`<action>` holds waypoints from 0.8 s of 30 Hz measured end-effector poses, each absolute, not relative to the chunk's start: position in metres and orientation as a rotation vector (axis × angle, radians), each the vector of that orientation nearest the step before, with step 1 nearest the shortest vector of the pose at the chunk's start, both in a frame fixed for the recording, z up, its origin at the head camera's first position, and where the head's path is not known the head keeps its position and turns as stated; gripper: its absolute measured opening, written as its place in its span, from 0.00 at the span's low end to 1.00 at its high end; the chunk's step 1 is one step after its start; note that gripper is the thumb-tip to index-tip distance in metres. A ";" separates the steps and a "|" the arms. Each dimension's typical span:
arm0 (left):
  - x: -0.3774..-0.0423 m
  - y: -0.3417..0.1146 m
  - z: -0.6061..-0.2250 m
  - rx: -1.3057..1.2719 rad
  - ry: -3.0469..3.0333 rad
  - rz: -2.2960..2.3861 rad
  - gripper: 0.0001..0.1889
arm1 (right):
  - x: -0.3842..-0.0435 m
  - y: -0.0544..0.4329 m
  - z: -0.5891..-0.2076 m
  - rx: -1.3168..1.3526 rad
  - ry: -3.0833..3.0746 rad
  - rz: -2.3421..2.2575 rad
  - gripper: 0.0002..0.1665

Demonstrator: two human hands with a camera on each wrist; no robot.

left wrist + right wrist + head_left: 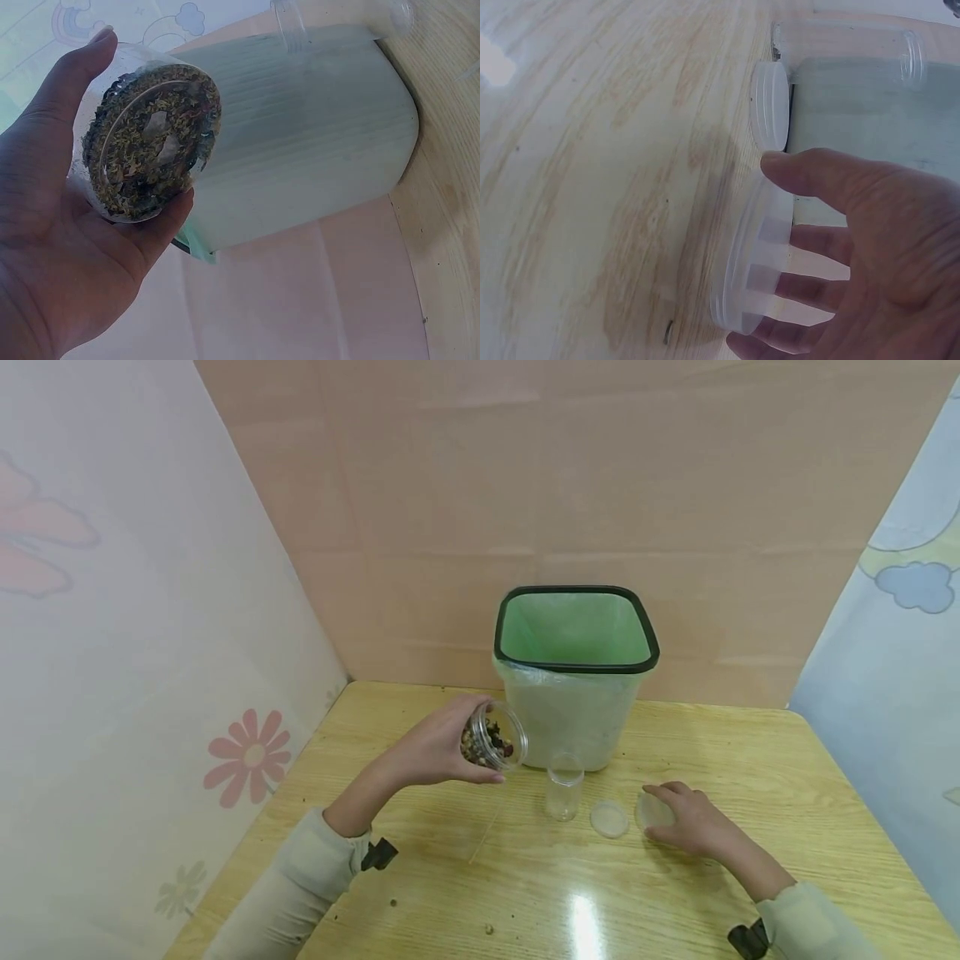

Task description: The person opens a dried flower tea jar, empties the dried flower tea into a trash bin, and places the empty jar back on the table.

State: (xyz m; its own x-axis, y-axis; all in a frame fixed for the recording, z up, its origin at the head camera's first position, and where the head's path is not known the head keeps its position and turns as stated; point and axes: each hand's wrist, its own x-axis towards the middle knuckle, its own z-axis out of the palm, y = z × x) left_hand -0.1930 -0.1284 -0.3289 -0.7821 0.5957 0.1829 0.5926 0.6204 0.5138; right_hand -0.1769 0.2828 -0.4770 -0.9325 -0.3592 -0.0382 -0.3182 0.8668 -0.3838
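My left hand (442, 743) grips a clear plastic jar (94, 112) around its side, thumb and fingers on opposite sides. Tilted on its side in the air, the jar has its mouth toward the right and dark, mixed dried tea-like bits (489, 743) inside. At the right, my right hand (693, 818) holds a translucent round lid (754, 247) by its edges, low at the tabletop. Just left of that hand lies a smaller translucent lid (609, 819). A slim clear jar (564, 793) stands upright between the hands.
Behind the jars stands a bin (573, 710) with a black rim and a green liner (573, 627). A thin straw-like stick (486, 835) and several small crumbs lie on the wooden table (420, 877). Papered walls close in the back and both sides.
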 end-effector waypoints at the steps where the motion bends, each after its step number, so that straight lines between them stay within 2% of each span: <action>1: -0.193 -0.128 -0.328 1.035 2.826 0.892 0.52 | -0.177 0.283 -0.477 -0.534 2.930 -0.569 0.41; 24: -0.197 -0.132 -0.313 1.057 2.857 0.912 0.51 | -0.175 0.277 -0.471 -0.497 2.906 -0.523 0.42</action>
State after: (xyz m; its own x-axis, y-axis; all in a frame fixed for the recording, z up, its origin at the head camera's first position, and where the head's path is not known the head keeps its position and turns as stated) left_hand -0.1967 -0.1317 -0.3134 -0.7784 0.5859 0.2254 0.6081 0.6145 0.5025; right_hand -0.1749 0.2767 -0.4709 -0.9343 -0.3463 -0.0851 -0.2948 0.8843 -0.3620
